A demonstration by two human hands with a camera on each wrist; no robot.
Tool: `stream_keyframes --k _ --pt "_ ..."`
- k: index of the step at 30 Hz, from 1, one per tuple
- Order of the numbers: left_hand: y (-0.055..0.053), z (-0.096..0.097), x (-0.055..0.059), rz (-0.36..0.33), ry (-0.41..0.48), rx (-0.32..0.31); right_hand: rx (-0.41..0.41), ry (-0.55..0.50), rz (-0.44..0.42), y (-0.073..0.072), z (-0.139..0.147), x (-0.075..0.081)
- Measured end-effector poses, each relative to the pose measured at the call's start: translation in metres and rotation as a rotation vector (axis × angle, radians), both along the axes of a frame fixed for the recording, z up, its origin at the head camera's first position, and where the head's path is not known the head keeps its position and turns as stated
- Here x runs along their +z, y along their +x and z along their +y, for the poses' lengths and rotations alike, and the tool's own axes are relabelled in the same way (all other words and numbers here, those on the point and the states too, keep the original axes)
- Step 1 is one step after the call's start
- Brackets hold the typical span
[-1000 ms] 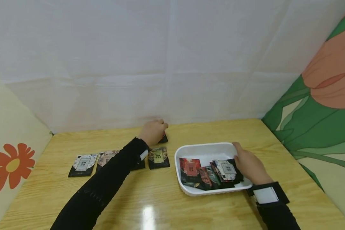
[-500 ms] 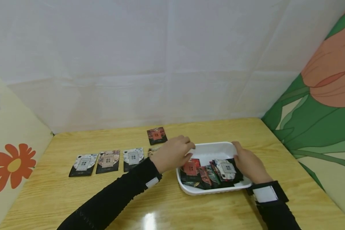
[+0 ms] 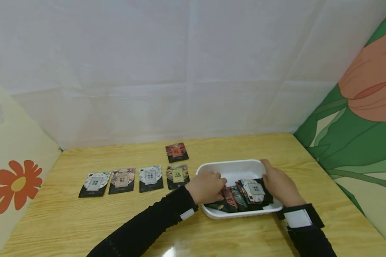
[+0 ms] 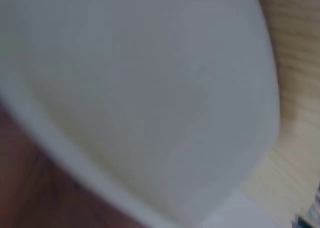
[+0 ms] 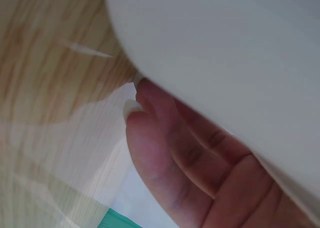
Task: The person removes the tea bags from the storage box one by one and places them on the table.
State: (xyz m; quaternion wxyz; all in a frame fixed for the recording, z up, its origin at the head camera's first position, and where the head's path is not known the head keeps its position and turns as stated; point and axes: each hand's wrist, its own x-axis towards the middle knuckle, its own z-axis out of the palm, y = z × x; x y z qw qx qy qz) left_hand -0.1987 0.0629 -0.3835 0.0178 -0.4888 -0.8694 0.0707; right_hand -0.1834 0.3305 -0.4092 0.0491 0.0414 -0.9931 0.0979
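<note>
left hand (image 3: 207, 187) moved into tray (image 3: 233, 169), fingers (image 3: 222, 181) bent, right hand (image 3: 280, 185) gripping tray

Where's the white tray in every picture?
Head: white tray, right of centre, below the middle.
Left wrist: white tray, filling most of the picture.
Right wrist: white tray, upper right.
Shared landmark: the wooden table, visible in all three.

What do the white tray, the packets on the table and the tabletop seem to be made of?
The white tray looks like molded plastic, smooth, being evenly colored with rounded corners. The packets could be plastic film or coated paper; they lie thin, flat and printed. The tabletop looks like wood or wood-look laminate, with a glossy finish: it shows grain and a bright reflection.
</note>
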Motion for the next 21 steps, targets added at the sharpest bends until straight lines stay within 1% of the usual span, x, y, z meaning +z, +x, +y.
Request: stream_keyframes --k 2,4,6,8,11,14,16,18,21 --pt "0.000 0.002 -0.003 -0.038 -0.024 0.045 -0.003 -0.001 -0.002 0.000 0.000 0.000" --pt "-0.001 0.003 -0.005 -0.077 -0.029 0.080 -0.004 0.000 -0.003 0.001 -0.001 0.000" --pt "-0.002 0.004 -0.007 -0.128 -0.012 0.108 -0.003 0.000 -0.001 0.001 -0.001 0.000" --pt "-0.003 0.005 -0.008 -0.164 0.008 0.126 -0.001 0.001 0.001 0.001 -0.001 0.000" --pt "-0.004 0.006 -0.009 -0.201 0.040 0.154 0.001 0.006 -0.001 0.001 -0.002 0.001" --pt "-0.005 0.006 -0.010 -0.212 0.080 0.173 -0.002 0.010 -0.004 0.001 -0.002 0.002" --pt "-0.006 0.007 -0.012 -0.209 0.111 0.175 -0.001 0.011 0.000 0.001 -0.002 0.001" --pt "-0.007 0.007 -0.015 -0.186 0.150 0.162 0.000 0.011 0.004 0.001 -0.002 0.000" --pt "-0.008 0.008 -0.018 -0.124 0.198 0.125 0.007 0.010 0.014 0.001 0.000 0.000"
